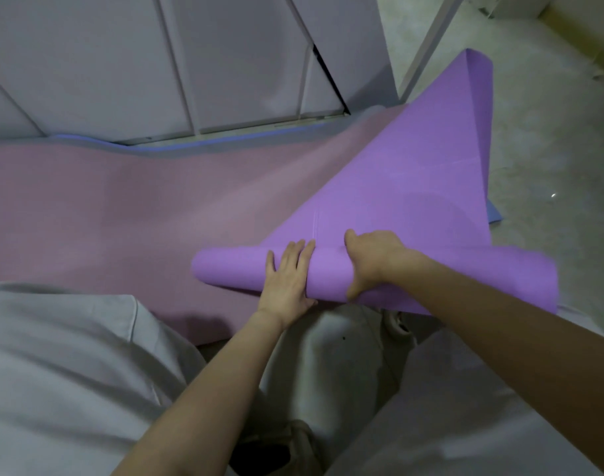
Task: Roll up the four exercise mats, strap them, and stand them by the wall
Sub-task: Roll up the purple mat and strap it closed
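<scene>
A purple mat (414, 173) lies stretched away from me, its near end curled into a roll (328, 273) just in front of my knees. My left hand (288, 278) lies flat on the roll with straight fingers. My right hand (372, 259) grips the roll beside it, fingers over the top and thumb underneath. The far end of the purple mat is folded over. Beneath it a pink mat (122, 207) lies flat to the left, and a blue mat (598, 214) shows at its edges.
Pale cabinet doors (190, 63) stand along the far side behind the mats. Light tiled floor (551, 115) lies to the right. My knees in light trousers fill the bottom, with a shoe (398, 324) showing between them.
</scene>
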Action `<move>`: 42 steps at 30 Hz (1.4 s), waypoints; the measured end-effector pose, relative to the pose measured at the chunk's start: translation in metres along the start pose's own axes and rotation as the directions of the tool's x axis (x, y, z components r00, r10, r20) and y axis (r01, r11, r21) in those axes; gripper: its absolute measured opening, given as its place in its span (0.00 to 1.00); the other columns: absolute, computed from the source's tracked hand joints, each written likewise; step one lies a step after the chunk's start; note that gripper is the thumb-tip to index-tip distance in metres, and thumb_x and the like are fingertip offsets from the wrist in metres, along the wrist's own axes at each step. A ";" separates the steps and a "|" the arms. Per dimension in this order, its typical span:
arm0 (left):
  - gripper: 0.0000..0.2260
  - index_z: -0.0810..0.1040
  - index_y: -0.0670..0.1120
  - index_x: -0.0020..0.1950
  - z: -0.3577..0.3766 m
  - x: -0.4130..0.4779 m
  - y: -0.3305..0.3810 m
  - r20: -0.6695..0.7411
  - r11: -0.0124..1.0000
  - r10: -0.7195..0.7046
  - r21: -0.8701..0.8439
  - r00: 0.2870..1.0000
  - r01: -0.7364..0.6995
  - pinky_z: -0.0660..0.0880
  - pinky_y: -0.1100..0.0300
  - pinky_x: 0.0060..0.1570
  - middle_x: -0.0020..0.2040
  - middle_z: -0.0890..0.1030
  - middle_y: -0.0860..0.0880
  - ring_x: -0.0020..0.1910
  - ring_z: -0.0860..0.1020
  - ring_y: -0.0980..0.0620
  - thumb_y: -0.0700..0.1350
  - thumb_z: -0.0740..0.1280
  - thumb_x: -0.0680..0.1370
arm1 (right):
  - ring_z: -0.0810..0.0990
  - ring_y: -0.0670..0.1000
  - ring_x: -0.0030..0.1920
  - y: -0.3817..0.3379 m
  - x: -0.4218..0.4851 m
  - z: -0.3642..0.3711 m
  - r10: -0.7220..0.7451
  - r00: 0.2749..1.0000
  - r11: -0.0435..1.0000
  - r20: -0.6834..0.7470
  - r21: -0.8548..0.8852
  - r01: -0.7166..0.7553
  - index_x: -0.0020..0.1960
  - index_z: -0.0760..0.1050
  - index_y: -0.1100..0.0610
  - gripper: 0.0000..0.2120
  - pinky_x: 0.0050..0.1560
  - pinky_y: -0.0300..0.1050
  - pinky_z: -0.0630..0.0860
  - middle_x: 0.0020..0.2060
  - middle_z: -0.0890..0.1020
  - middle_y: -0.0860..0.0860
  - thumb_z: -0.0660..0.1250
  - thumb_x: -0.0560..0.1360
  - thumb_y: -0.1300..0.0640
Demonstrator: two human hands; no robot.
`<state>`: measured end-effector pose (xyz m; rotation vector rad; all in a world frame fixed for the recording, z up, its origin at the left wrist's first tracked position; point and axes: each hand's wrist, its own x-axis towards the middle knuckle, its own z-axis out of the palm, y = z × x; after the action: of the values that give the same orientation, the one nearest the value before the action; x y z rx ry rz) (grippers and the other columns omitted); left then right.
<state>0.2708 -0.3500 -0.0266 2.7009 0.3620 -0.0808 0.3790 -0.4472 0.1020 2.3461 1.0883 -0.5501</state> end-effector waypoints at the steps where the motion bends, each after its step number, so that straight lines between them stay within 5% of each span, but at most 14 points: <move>1: 0.45 0.47 0.46 0.78 -0.001 0.001 -0.002 -0.001 1.000 0.014 0.006 1.000 -0.014 0.45 0.42 0.71 0.77 0.54 0.47 0.77 0.51 0.48 0.55 0.70 0.70 | 0.77 0.56 0.56 0.001 0.001 0.000 0.001 1.000 1.000 0.008 0.016 -0.001 0.65 0.61 0.61 0.40 0.45 0.44 0.67 0.56 0.78 0.55 0.75 0.64 0.41; 11: 0.36 0.59 0.45 0.74 0.002 0.026 -0.011 0.097 0.988 0.077 0.126 0.992 -0.089 0.51 0.45 0.70 0.66 0.68 0.45 0.67 0.65 0.47 0.45 0.71 0.69 | 0.77 0.57 0.55 0.010 0.023 0.033 -0.035 0.999 0.994 -0.020 0.103 0.037 0.65 0.62 0.57 0.39 0.46 0.45 0.66 0.55 0.79 0.54 0.74 0.64 0.40; 18: 0.31 0.61 0.46 0.71 0.011 0.062 -0.014 0.225 0.970 0.098 0.198 0.969 -0.144 0.64 0.50 0.60 0.63 0.70 0.45 0.64 0.67 0.45 0.45 0.70 0.71 | 0.77 0.56 0.57 0.019 0.055 0.055 -0.016 0.984 0.974 0.176 0.226 -0.025 0.68 0.59 0.57 0.42 0.52 0.47 0.71 0.59 0.76 0.54 0.74 0.64 0.40; 21: 0.33 0.61 0.47 0.71 0.010 0.081 -0.014 0.254 0.964 0.101 0.214 0.962 -0.158 0.66 0.50 0.57 0.63 0.70 0.45 0.64 0.68 0.44 0.47 0.73 0.70 | 0.79 0.55 0.51 0.000 0.058 0.082 0.119 0.979 0.988 -0.165 -0.080 -0.134 0.63 0.71 0.57 0.30 0.54 0.47 0.72 0.52 0.78 0.55 0.72 0.65 0.48; 23: 0.36 0.62 0.47 0.70 0.008 0.095 -0.015 0.293 0.960 0.116 0.212 0.949 -0.183 0.68 0.50 0.55 0.63 0.71 0.45 0.63 0.69 0.44 0.50 0.76 0.67 | 0.80 0.55 0.41 -0.010 0.057 0.097 0.144 0.911 0.961 -0.386 -0.165 -0.222 0.55 0.81 0.56 0.18 0.52 0.49 0.72 0.43 0.81 0.55 0.61 0.68 0.55; 24: 0.37 0.62 0.47 0.70 0.008 0.100 -0.015 0.320 0.956 0.131 0.209 0.938 -0.205 0.69 0.51 0.55 0.62 0.72 0.45 0.63 0.69 0.44 0.51 0.76 0.67 | 0.79 0.56 0.40 -0.011 0.057 0.105 0.135 0.908 0.963 -0.398 -0.164 -0.215 0.54 0.82 0.56 0.20 0.52 0.52 0.70 0.41 0.82 0.56 0.58 0.68 0.57; 26: 0.38 0.62 0.48 0.71 0.010 0.106 -0.015 0.367 0.947 0.161 0.204 0.916 -0.248 0.70 0.51 0.55 0.62 0.72 0.45 0.62 0.70 0.44 0.53 0.76 0.66 | 0.79 0.56 0.38 -0.005 0.058 0.115 0.093 0.903 0.962 -0.420 -0.197 -0.190 0.55 0.79 0.58 0.21 0.48 0.51 0.68 0.40 0.81 0.56 0.66 0.64 0.53; 30: 0.39 0.61 0.49 0.72 0.017 0.105 -0.011 0.403 0.954 0.188 0.141 0.896 -0.263 0.68 0.51 0.57 0.63 0.70 0.45 0.63 0.69 0.44 0.51 0.76 0.66 | 0.76 0.56 0.30 0.008 0.057 0.112 0.079 0.949 0.993 -0.307 -0.059 -0.101 0.48 0.70 0.62 0.43 0.36 0.42 0.71 0.32 0.78 0.56 0.79 0.37 0.49; 32: 0.38 0.60 0.49 0.74 0.021 0.097 -0.014 0.371 0.964 0.214 0.071 0.904 -0.257 0.63 0.52 0.63 0.65 0.69 0.45 0.65 0.68 0.44 0.50 0.74 0.67 | 0.79 0.57 0.37 0.013 0.052 0.104 0.089 0.974 0.996 -0.210 0.027 -0.086 0.52 0.73 0.63 0.40 0.39 0.44 0.72 0.39 0.79 0.58 0.81 0.45 0.50; 35: 0.39 0.56 0.47 0.76 0.028 0.075 -0.022 0.295 0.976 0.207 0.007 0.933 -0.218 0.53 0.52 0.71 0.71 0.64 0.45 0.71 0.61 0.47 0.48 0.71 0.69 | 0.77 0.57 0.55 0.017 0.050 0.103 0.063 0.996 0.992 -0.068 0.116 -0.055 0.66 0.62 0.60 0.35 0.53 0.46 0.69 0.57 0.75 0.57 0.73 0.67 0.49; 42: 0.48 0.50 0.43 0.78 0.054 0.047 -0.020 0.173 0.982 0.089 0.152 0.981 -0.116 0.48 0.40 0.71 0.76 0.58 0.42 0.76 0.54 0.43 0.55 0.74 0.68 | 0.78 0.57 0.56 0.021 0.046 0.090 0.066 0.996 0.982 0.053 0.172 -0.074 0.65 0.63 0.60 0.38 0.51 0.44 0.71 0.57 0.78 0.55 0.74 0.65 0.43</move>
<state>0.3103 -0.3434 -0.0893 2.8414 0.1719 -0.3159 0.4100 -0.4845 0.0108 2.4969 0.9664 -0.6960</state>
